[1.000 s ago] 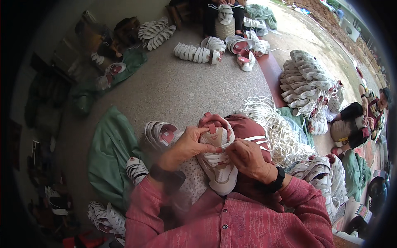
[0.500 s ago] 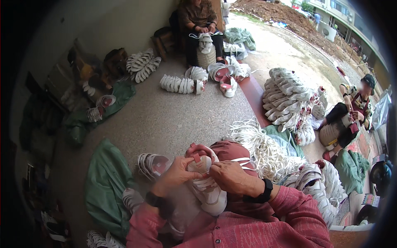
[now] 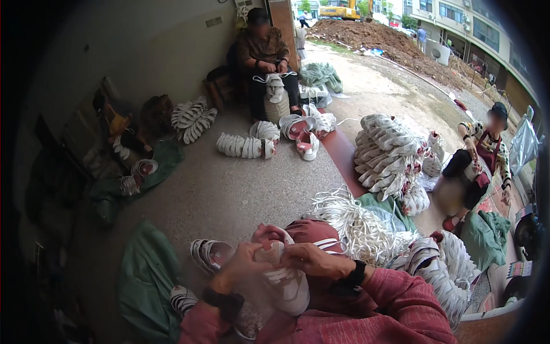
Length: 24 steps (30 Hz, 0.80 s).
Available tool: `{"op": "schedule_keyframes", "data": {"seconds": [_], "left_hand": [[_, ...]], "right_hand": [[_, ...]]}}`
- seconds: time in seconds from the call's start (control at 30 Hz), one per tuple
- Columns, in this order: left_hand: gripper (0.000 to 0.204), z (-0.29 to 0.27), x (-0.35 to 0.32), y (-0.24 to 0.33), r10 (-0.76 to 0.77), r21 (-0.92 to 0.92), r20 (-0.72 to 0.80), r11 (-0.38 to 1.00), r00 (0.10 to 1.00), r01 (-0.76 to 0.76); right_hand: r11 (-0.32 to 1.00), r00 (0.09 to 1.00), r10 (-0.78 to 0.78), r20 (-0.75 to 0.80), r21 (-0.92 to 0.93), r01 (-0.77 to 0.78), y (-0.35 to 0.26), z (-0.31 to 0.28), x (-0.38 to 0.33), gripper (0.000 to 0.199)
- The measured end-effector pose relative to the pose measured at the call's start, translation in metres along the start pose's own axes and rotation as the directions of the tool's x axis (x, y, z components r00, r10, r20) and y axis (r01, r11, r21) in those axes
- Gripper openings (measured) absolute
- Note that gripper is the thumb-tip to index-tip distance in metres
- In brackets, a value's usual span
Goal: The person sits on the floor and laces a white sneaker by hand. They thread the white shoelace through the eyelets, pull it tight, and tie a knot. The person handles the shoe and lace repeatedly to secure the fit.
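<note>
Head view: both hands work one white sneaker with pink lining (image 3: pixel 281 275), held upright in the lap against the pink-shirted torso. Left hand (image 3: pixel 243 266) has its fingers curled shut around the shoe's left side near the collar; right hand (image 3: pixel 309 259) pinches narrow at the top of the tongue, fingertips meeting the left hand's there. Can't resolve whether a lace sits between the fingertips. Versus a second ago: the view has tilted up, so more of the yard shows, but the hands stay on the same shoe at the same spot. Grip is unchanged, so work at the tongue reads as ongoing, not finished. Just left of the shoe, a second white sneaker with pink inside (image 3: pixel 209 255) lies on the concrete floor (image 3: pixel 229 195). A heap of white laces (image 3: pixel 361 223) lies just right, a green sack (image 3: pixel 146 281) to the left, and a big pile of white sneakers (image 3: pixel 389 155) further right. Two other people sit nearby handling shoes.
</note>
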<state>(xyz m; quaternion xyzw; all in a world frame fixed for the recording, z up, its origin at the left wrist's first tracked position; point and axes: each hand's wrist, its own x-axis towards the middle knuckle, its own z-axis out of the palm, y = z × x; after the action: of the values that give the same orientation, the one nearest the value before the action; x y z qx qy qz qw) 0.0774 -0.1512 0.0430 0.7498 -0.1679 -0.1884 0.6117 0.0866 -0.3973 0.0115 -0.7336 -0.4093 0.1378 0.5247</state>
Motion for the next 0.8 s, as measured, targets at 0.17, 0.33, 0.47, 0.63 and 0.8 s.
{"op": "schedule_keyframes", "data": {"seconds": [0.17,0.33,0.47,0.63,0.8], "left_hand": [[0.047,-0.007,-0.002,-0.007,0.054,0.253,-0.007,0.966,0.998,-0.051],[0.051,-0.006,-0.002,0.008,0.044,0.399,0.017,0.916,0.999,-0.047],[0.055,-0.005,-0.002,0.006,0.077,0.318,-0.018,0.946,0.997,-0.067],[0.058,-0.005,-0.001,0.001,0.085,0.283,-0.005,0.956,0.996,-0.080],[0.061,-0.006,-0.003,0.011,-0.072,0.380,-0.020,0.922,0.997,0.074]], "right_hand": [[0.986,0.997,0.075,-0.024,-0.148,-0.078,-0.010,0.006,0.001,0.012],[0.972,0.997,-0.043,-0.063,-0.234,0.027,-0.018,0.003,-0.005,0.014],[0.951,0.968,0.196,-0.156,-0.210,-0.226,-0.053,0.004,-0.005,0.015],[0.925,0.972,0.215,-0.095,-0.299,-0.234,-0.069,0.002,0.003,0.013],[0.913,0.923,0.357,-0.144,-0.156,-0.377,-0.061,0.015,0.006,0.010]]}}
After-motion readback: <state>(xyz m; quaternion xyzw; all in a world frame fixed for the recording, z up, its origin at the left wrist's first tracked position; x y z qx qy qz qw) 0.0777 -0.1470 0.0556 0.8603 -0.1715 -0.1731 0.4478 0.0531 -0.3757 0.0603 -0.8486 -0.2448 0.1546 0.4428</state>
